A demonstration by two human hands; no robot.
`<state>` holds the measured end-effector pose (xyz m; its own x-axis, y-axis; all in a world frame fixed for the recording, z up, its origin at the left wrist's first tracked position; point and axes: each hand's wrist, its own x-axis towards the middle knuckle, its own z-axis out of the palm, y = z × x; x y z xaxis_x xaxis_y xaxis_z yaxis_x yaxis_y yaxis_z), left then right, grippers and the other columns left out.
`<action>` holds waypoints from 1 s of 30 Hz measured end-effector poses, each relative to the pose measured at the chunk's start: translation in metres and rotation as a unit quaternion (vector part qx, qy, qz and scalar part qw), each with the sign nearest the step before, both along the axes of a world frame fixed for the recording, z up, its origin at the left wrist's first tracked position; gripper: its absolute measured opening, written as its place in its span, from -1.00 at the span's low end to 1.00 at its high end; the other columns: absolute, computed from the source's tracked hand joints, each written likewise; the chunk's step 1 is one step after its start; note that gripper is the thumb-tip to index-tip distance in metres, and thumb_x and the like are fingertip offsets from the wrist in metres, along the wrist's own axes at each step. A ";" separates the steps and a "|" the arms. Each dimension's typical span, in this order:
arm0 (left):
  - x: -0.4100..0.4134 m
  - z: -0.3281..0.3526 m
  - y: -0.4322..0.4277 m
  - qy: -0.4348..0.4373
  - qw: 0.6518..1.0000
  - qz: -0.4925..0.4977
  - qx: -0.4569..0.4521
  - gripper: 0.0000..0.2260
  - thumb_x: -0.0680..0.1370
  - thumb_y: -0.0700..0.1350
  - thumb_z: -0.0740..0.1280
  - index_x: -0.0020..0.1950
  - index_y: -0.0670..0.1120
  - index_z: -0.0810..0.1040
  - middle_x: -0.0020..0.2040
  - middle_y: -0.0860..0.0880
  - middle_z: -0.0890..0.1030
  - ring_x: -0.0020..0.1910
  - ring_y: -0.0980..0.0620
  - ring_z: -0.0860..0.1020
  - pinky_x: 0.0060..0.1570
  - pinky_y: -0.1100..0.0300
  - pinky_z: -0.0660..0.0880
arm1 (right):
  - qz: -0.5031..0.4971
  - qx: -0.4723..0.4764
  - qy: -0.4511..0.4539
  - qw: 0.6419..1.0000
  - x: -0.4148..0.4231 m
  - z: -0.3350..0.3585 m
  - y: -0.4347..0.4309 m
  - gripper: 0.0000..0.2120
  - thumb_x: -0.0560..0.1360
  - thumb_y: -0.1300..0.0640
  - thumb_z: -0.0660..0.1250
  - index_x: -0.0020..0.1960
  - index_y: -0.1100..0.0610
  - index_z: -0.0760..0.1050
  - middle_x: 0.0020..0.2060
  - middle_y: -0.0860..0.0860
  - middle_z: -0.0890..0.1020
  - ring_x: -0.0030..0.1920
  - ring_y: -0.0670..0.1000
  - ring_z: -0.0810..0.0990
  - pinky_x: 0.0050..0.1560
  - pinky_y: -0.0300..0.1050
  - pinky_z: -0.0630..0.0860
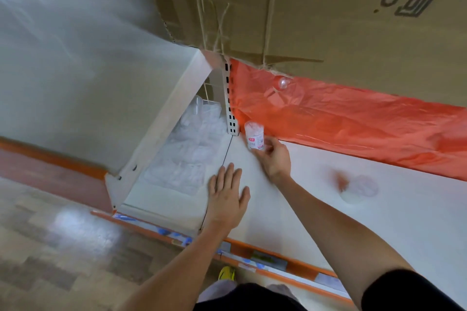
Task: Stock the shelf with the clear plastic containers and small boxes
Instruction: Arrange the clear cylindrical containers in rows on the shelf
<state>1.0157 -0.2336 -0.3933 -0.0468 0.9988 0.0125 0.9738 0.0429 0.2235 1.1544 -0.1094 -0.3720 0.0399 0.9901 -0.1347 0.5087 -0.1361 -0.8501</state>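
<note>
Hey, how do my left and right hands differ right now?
The left hand lies flat, fingers straight, holding nothing; the right hand pinches a small clear container. The left hand sits nearer the front of the white shelf; the right hand reaches further back. Both are over it.

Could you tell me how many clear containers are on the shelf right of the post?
2: labelled container by the post, in the right hand; blurred container farther right. More may be hidden.

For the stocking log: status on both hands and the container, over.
Left hand flat on shelf, open. Right hand grips small clear container, upright at back corner by slotted post. Nothing blocking; second container blurred, farther right.
</note>
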 end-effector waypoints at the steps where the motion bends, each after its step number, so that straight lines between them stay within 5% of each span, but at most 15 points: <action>1: 0.000 0.000 0.000 0.000 1.000 -0.001 -0.001 -0.49 0.61 0.14 0.01 0.51 -0.03 0.31 0.55 -0.06 0.24 0.55 -0.08 0.16 0.47 -0.09 0.12 | -0.005 -0.001 -0.005 1.000 -0.003 -0.002 0.004 -0.51 0.33 -0.23 0.50 0.18 -0.06 0.52 0.01 -0.05 0.64 -0.03 0.00 0.58 0.01 0.00 0.55; 9: -0.001 -0.002 0.000 -0.004 1.000 -0.001 0.012 -0.50 0.61 0.14 0.04 0.50 -0.03 0.32 0.54 -0.07 0.26 0.54 -0.09 0.18 0.46 -0.12 0.17 | -0.029 0.042 -0.049 0.997 -0.018 -0.004 0.005 -0.57 0.42 -0.03 0.50 0.21 0.09 0.50 0.09 0.06 0.58 0.12 0.13 0.49 0.17 0.09 0.44; 23: -0.001 -0.001 0.001 -0.006 1.000 -0.001 0.012 -0.50 0.61 0.14 0.02 0.50 -0.02 0.32 0.54 -0.06 0.26 0.54 -0.09 0.17 0.47 -0.10 0.15 | -0.008 0.053 -0.132 0.990 -0.020 -0.010 0.009 -0.53 0.50 -0.08 0.41 0.34 0.10 0.49 0.22 0.11 0.50 0.22 0.17 0.43 0.26 0.04 0.34; 30: -0.001 0.002 0.000 -0.011 1.000 0.000 0.002 -0.51 0.60 0.13 0.05 0.48 -0.04 0.34 0.53 -0.07 0.28 0.53 -0.10 0.19 0.46 -0.11 0.16 | 0.005 0.050 -0.099 0.994 -0.013 -0.007 -0.002 -0.49 0.49 0.01 0.43 0.37 0.15 0.42 0.31 0.11 0.46 0.27 0.17 0.41 0.35 0.05 0.34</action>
<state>1.0149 -0.2338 -0.3909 -0.0462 0.9988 0.0148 0.9687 0.0411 0.2448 1.1418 -0.1113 -0.3792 0.0469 0.9985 -0.0267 0.6688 -0.0513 -0.7417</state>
